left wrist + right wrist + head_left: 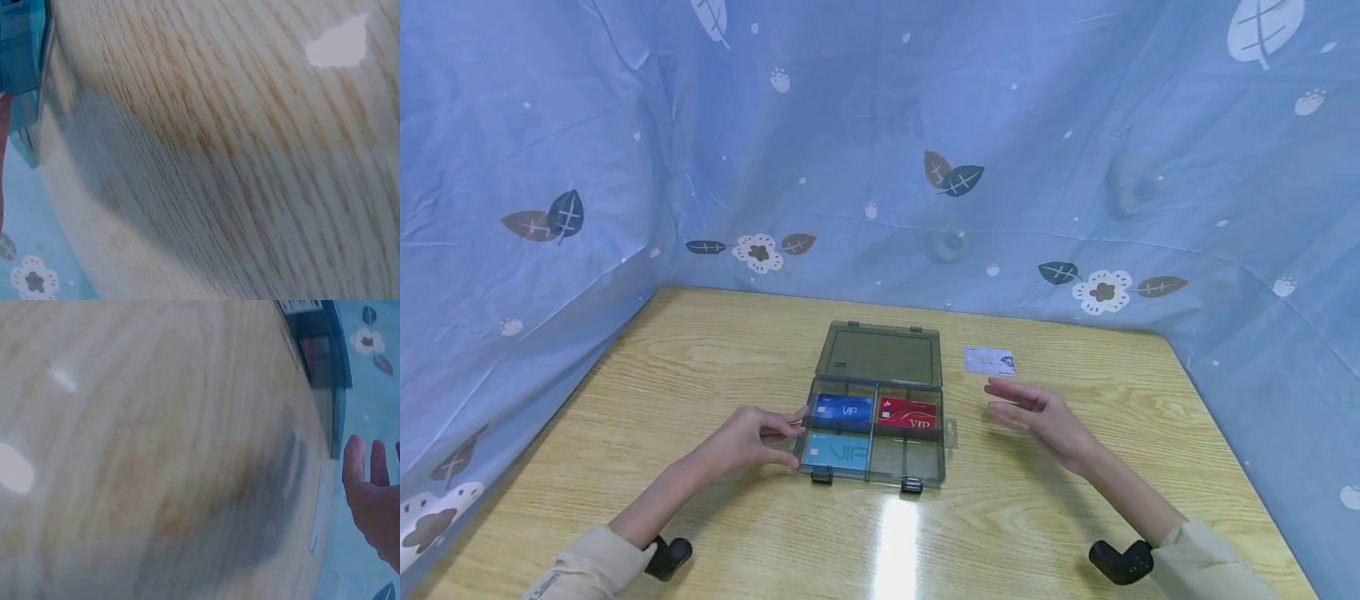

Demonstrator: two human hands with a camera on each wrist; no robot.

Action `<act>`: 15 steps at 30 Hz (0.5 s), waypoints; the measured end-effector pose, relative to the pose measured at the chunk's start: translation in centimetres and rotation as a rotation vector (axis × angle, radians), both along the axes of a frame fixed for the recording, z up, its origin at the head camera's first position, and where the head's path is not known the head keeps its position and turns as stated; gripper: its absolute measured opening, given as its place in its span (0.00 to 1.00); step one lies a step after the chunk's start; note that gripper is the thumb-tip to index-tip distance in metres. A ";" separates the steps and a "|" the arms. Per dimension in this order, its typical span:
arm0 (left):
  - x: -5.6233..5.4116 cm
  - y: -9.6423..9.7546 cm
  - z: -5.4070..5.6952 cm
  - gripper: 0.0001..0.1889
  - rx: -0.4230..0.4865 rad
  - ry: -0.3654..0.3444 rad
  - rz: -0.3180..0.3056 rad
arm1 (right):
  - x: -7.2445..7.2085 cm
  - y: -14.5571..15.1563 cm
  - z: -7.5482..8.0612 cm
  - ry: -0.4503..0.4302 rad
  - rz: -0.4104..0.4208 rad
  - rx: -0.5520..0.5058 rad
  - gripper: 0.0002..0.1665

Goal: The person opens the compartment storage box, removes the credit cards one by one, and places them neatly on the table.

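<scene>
A clear grey plastic compartment box (906, 457) lies on the table with its lid (880, 354) folded back. In its left half, a blue VIP card (842, 410) sits behind a light blue VIP card (835, 452). The back right compartment holds a red VIP card (907, 413). My left hand (752, 437) rests thumb and fingertips against the box's left side; a finger (4, 119) shows by the box in the left wrist view. To the right, my right hand (1037, 417) hovers with extended fingers near a white VIP card (988, 361), holding nothing.
The wooden table (715, 333) is bounded at the back and sides by a blue patterned cloth (865, 167). Two latches (912, 485) line the box's front edge, and a small clear tab (951, 433) juts from its right side.
</scene>
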State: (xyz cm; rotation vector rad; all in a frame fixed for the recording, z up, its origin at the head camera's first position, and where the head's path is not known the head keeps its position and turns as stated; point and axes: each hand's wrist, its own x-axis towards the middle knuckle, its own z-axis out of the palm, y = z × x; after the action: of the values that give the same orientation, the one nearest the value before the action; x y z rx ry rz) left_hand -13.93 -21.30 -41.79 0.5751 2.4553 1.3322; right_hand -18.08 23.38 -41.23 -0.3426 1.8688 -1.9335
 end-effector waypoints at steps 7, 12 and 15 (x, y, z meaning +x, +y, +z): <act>0.0 -0.1 -0.1 0.20 0.012 -0.005 0.000 | 1.2 -1.0 -0.4 -0.027 0.033 0.016 0.35; -0.1 -0.1 -0.2 0.20 0.030 -0.009 0.003 | 2.2 -2.0 -0.7 -0.043 0.047 0.034 0.34; -0.1 -0.1 -0.2 0.20 0.027 -0.004 0.002 | 2.8 -2.6 -1.0 -0.068 0.056 0.027 0.35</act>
State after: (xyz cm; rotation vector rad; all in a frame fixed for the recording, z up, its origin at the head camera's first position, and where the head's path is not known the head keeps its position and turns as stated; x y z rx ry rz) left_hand -13.99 -21.38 -42.02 0.5764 2.4383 1.3683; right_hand -15.29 20.79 -42.27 -0.3136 1.8202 -1.8581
